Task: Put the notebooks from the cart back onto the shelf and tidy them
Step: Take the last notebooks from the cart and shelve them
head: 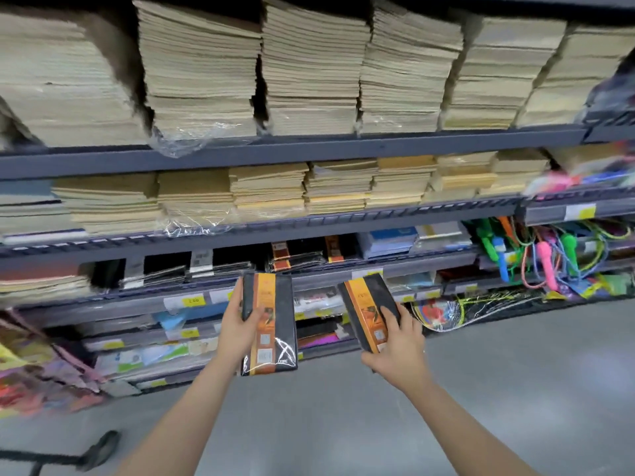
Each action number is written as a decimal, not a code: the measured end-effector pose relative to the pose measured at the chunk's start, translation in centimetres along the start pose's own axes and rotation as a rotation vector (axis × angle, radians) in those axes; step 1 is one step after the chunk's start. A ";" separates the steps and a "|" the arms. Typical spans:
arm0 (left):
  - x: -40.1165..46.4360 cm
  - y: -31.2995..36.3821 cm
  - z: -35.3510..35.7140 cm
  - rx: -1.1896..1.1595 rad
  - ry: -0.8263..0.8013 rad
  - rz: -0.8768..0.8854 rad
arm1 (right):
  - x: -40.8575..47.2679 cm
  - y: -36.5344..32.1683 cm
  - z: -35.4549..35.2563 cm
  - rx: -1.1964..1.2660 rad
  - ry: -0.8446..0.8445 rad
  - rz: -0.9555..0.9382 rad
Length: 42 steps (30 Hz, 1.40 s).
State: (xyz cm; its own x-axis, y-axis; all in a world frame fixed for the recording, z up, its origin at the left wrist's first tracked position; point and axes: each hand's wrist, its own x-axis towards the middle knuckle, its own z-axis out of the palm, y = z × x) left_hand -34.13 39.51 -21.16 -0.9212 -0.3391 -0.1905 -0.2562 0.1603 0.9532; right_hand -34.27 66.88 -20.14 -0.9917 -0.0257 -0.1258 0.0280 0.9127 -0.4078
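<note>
- black, orange-banded notebook in clear wrap [275, 324]: held upright in front of the shelving, lower corner of the wrap glinting; the left hand [237, 333] grips its left edge, thumb across the cover, fingers curled behind.
- second black and orange notebook [367, 312]: tilted, top leaning left, held just right of the first and apart from it; the right hand [395, 348] clasps its lower right part, fingers curled over the cover.
- matching black notebooks on the shelf [299, 257]: lying in wrapped piles on the third tier, directly above and behind the two held ones; more black-covered piles [165, 269] to their left.
- dark grey metal shelf [309, 149]: several tiers, yellow price tags [192, 300] along the lower rails.
- cream and tan paper-edged exercise books [309, 70]: tall stacks fill the top tier; shorter stacks [268, 190] fill the second, some with loose plastic film [185, 139] at the front.
- coloured skipping ropes [546, 259]: green, pink and blue handles, hanging at the right of the shelving.
- netted item with yellow-green cords [457, 310]: low at the right, near the floor.
- grey floor [343, 424]: below both forearms; a dark, blurred cart part [99, 448] at the lower left, detail unclear.
</note>
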 end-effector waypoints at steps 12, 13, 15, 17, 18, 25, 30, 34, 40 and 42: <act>9.8 -5.6 7.6 -0.087 0.270 0.342 | 14.9 3.1 7.5 0.122 0.214 -0.230; 10.6 -6.0 7.8 -0.095 0.294 0.388 | 15.8 3.2 8.3 0.134 0.250 -0.248; 12.0 -7.2 8.0 -0.090 0.307 0.497 | 17.3 3.4 9.8 0.144 0.330 -0.305; 13.2 -8.9 8.0 -0.113 0.297 0.587 | 18.4 3.7 11.0 0.152 0.398 -0.348; 13.4 -9.7 8.1 -0.123 0.295 0.619 | 18.8 3.9 11.5 0.163 0.428 -0.365; 12.1 -12.5 8.8 -0.209 0.320 0.727 | 20.3 3.3 13.9 0.235 0.548 -0.452; 10.9 -12.4 8.3 -0.229 0.318 0.693 | 21.5 0.7 13.4 0.137 0.582 -0.401; 11.0 -12.9 8.3 -0.195 0.322 0.715 | 23.3 -1.0 12.5 -0.014 0.580 -0.340; 10.9 -13.9 9.6 -0.208 0.316 0.677 | 24.1 0.0 13.5 -0.068 0.542 -0.540; 11.0 -14.0 10.1 -0.217 0.292 0.655 | 22.3 2.0 14.0 0.095 0.549 -0.676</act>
State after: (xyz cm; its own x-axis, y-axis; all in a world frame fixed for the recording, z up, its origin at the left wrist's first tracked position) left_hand -43.63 42.87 -38.98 -0.7426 -0.4741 0.4730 0.4096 0.2373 0.8809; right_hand -54.55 62.40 -36.44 -0.7194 -0.3264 0.6131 -0.6012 0.7347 -0.3144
